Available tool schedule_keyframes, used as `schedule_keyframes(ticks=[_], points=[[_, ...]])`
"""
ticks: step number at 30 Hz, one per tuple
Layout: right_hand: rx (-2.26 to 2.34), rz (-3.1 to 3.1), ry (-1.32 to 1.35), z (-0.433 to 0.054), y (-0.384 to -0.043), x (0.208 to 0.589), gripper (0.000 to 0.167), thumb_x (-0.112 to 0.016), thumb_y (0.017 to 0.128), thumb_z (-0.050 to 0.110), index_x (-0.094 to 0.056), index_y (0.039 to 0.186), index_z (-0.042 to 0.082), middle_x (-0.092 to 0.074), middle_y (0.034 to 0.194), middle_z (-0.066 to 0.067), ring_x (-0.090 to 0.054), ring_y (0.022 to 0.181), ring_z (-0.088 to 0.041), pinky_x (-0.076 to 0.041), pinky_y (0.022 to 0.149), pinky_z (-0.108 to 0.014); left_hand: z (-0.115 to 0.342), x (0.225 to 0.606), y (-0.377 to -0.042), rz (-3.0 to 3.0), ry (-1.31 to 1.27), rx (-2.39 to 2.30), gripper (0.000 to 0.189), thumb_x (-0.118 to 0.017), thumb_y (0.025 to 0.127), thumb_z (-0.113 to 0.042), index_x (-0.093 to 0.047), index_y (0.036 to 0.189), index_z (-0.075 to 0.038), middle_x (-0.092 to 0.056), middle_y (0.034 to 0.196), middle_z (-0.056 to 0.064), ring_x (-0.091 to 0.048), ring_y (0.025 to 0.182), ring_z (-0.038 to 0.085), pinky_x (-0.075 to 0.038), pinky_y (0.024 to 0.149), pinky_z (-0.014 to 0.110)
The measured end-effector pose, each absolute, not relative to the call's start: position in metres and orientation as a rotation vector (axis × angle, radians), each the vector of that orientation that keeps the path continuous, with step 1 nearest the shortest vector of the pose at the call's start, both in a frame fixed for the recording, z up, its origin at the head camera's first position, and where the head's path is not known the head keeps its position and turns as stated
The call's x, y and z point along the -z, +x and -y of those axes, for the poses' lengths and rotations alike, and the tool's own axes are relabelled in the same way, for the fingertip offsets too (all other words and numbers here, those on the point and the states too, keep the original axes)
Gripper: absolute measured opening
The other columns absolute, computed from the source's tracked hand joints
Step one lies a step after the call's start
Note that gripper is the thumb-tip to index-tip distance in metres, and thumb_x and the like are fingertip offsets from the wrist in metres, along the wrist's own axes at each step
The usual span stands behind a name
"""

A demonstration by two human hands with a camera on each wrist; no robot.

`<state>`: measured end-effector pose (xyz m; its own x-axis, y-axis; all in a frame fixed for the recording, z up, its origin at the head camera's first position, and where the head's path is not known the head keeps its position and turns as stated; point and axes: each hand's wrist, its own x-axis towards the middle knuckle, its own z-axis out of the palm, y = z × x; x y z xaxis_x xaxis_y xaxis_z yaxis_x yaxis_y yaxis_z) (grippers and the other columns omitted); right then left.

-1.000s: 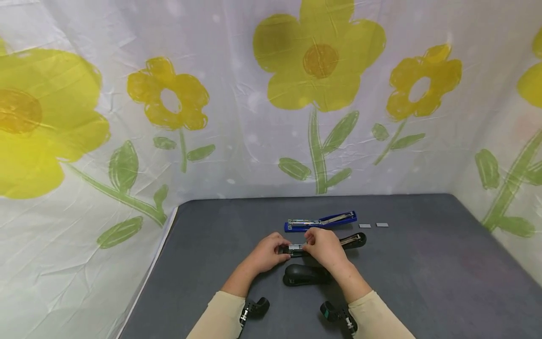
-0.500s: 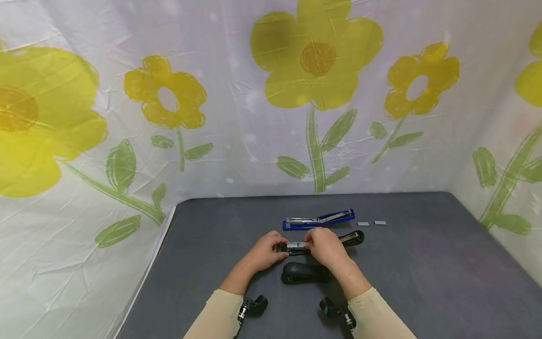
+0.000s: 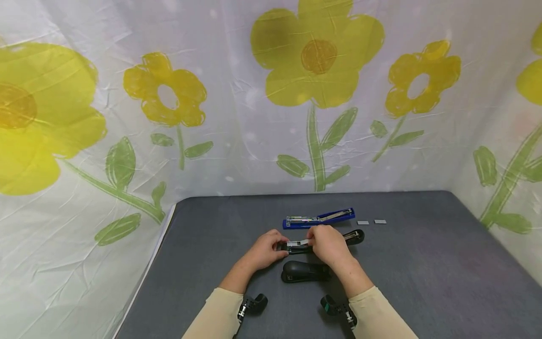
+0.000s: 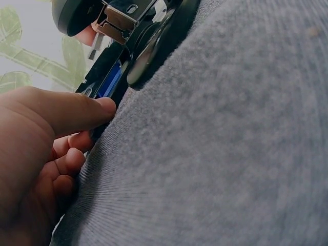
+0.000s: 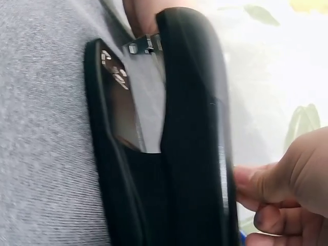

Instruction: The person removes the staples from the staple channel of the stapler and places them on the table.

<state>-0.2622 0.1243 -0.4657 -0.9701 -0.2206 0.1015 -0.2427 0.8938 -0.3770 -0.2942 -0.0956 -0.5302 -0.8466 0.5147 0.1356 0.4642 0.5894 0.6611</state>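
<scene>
Grey, fibrous-looking cloth covers the table (image 3: 211, 226); in the head view a hinged black stapler (image 3: 298, 251) lies spread open on it between the hands. The left hand (image 3: 267, 250) pinches its left end, while the right hand (image 3: 328, 244) pinches a thin pale strip (image 3: 304, 242) at its metal channel. Behind lies an open blue stapler (image 3: 319, 219); in front, a rounded black stapler (image 3: 305, 272). From the left wrist, thumb and fingers grip the dark end. From the right wrist, smooth black plastic hides what the fingers hold.
</scene>
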Motion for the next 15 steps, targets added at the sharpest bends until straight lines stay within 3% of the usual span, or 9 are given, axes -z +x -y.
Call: schedule_keyframes(ticks=[15], points=[[-0.794,2.953,0.426,-0.154,-0.256,0.436,0.009,-0.068,0.096,-0.002,-0.073,0.1,0.005,-0.071,0.095,-0.005,-0.067,0.085,-0.022,-0.053,0.072,-0.04,0.096,0.532,-0.294,-2.748,0.853,-1.093,0.032,-0.08,0.092,-0.016,-0.073,0.121,-0.004,-0.057,0.098,-0.003,-0.047,0.072,0.008,-0.044,0.067,0.027]])
